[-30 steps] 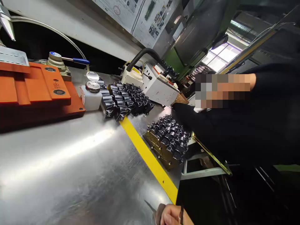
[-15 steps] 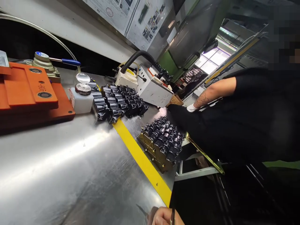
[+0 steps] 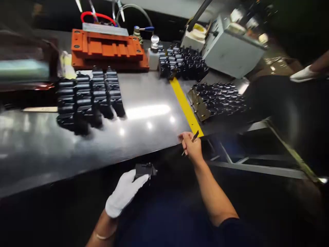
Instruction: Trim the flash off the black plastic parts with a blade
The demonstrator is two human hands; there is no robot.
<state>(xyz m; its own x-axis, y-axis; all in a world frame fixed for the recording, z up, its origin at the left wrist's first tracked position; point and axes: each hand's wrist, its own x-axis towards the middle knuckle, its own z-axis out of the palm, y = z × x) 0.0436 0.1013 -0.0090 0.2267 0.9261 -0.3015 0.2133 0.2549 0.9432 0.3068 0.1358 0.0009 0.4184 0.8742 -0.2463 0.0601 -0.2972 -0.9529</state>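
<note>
In the head view, my left hand [image 3: 123, 192], in a white glove, is closed around a small black moulded part [image 3: 145, 169] below the front edge of the bench. Bare and closed, my right hand [image 3: 191, 145] grips a slim pen-like tool [image 3: 196, 135] near that edge, beside the end of a yellow tape strip [image 3: 183, 106]. The tool's thin end points down to the left; its exact kind cannot be made out. A gap separates the tool from the black part.
Rows of black ribbed parts [image 3: 84, 96] stand on the metal bench [image 3: 144, 133], with more stacked parts [image 3: 218, 101] at right. Behind are an orange fixture [image 3: 110, 48], a white bottle [image 3: 153, 59] and a grey box [image 3: 231, 48]. A co-worker's gloved hand [image 3: 303, 74] shows at far right.
The view has swung left and levelled out. My left hand with the black part has come into sight, and my right hand with the slim tool now shows fully.
</note>
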